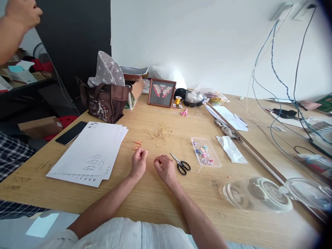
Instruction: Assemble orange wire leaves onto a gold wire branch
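Observation:
Over the middle of the wooden table, my left hand [139, 161] pinches one end of a thin gold wire [150, 156]. The strand runs across to my right hand [165, 167], whose curled fingers close on its other end. Just beyond my left hand lie several small orange wrapped pieces [137, 144] with wire tails. A loose tangle of gold wire [161, 134] rests farther back. Black-handled scissors [182, 165] lie open to the right of my right hand. Beside them, a clear plastic tray [207, 154] holds several small thread spools in different colours.
Printed sheets [85, 152] and a dark phone [71, 133] lie left. Behind stand a brown bag [109, 102], a framed butterfly piece [162, 92] and pink scissors [184, 112]. A clear lidded jar [241, 194] is near right; cables [273, 55] hang beyond. Another person's hand [24, 13] shows upper left.

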`<state>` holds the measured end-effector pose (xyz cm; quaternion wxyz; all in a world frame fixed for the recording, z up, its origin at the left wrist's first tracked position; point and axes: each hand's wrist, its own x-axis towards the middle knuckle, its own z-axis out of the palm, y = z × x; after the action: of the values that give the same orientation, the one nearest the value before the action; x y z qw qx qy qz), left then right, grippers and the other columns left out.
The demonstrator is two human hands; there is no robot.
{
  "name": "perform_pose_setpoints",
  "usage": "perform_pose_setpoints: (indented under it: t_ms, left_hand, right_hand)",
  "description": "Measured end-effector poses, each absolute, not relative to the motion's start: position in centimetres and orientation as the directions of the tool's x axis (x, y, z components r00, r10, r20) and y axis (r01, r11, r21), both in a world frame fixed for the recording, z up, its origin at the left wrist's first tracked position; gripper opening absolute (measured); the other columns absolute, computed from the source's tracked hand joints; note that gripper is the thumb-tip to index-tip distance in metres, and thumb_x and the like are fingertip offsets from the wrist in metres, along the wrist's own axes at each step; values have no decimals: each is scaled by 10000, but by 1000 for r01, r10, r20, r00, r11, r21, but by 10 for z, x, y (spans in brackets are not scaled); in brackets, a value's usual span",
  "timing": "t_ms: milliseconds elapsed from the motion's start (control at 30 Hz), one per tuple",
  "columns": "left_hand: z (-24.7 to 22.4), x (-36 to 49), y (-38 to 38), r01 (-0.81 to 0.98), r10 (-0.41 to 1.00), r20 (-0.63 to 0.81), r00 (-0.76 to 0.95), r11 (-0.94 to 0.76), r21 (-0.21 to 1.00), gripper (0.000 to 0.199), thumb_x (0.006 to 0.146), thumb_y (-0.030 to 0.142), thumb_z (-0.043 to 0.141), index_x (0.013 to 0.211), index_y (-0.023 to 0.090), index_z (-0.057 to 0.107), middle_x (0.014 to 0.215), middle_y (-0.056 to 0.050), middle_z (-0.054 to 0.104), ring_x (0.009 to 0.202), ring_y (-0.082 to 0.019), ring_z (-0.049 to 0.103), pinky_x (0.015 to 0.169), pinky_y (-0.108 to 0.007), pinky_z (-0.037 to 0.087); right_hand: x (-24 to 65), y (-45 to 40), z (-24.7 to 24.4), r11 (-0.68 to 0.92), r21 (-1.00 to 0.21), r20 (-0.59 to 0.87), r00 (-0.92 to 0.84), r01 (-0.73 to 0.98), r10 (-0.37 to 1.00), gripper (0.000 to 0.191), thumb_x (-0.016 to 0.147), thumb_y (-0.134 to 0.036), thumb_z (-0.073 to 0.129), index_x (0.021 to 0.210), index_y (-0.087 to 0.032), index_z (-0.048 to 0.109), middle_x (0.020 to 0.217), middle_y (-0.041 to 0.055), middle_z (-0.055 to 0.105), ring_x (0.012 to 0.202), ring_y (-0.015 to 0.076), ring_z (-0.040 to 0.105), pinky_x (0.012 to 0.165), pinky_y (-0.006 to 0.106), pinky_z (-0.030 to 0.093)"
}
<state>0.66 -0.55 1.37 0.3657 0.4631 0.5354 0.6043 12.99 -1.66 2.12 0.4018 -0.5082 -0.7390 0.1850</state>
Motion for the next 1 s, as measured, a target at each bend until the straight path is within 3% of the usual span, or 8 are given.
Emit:
perform_pose_setpoints:
  t_ms: [200,333,400,533,633,767,1000]
  left_hand:
    - [11,-5,4,29,904,180,-387,-183,983,209,780,312,513,634,180,442,578,44,419,545,-95,385,541,-214,334]
    - [15,-16,9,99,823,260,-506,-244,965,187,787,321,517,677,172,491,617,27,479,579,-103,431,572,-221,359]
    - [17,-13,6,138,841,311,-443,-279,950,184,794,318,517,684,171,504,619,24,483,586,-107,444,584,-225,369]
    - [17,6,-9,173,896,372,-242,-338,925,187,811,318,503,692,174,507,641,10,506,611,-116,467,603,-231,387]
    - [17,14,-16,188,915,374,-152,-344,920,189,816,320,492,692,177,501,647,9,504,613,-119,465,602,-231,384]
    - [19,9,-13,155,915,318,-249,-287,945,200,808,331,491,676,183,465,628,24,463,591,-112,422,598,-229,364]
    - [9,6,-5,20,923,220,-317,-225,974,212,773,330,527,645,188,436,596,37,430,560,-102,390,565,-221,343]
  right_hand:
    - [142,-13,19,390,-687,400,-129,613,907,219,701,-76,451,566,-169,597,574,13,582,572,132,509,573,232,370]
    - [162,-4,20,323,-695,430,12,643,903,225,727,-96,460,570,-170,603,584,21,593,585,143,517,582,250,387]
    - [163,-4,23,376,-696,481,8,612,877,203,774,-130,464,689,-172,644,685,37,636,674,159,546,651,268,416]
    - [145,-11,28,549,-614,535,-213,566,818,218,819,-216,510,1000,-165,620,946,80,636,900,196,529,791,309,420]
    - [133,-14,26,557,-585,528,-245,590,813,180,835,-167,463,835,-169,643,765,55,628,752,172,525,694,277,419]
    - [137,-13,22,531,-588,513,-227,611,828,186,761,-92,488,649,-177,609,647,22,602,653,147,506,641,250,394]
    - [147,-11,22,466,-615,482,-165,636,861,203,727,-76,487,593,-181,597,616,13,601,617,135,499,623,237,382]
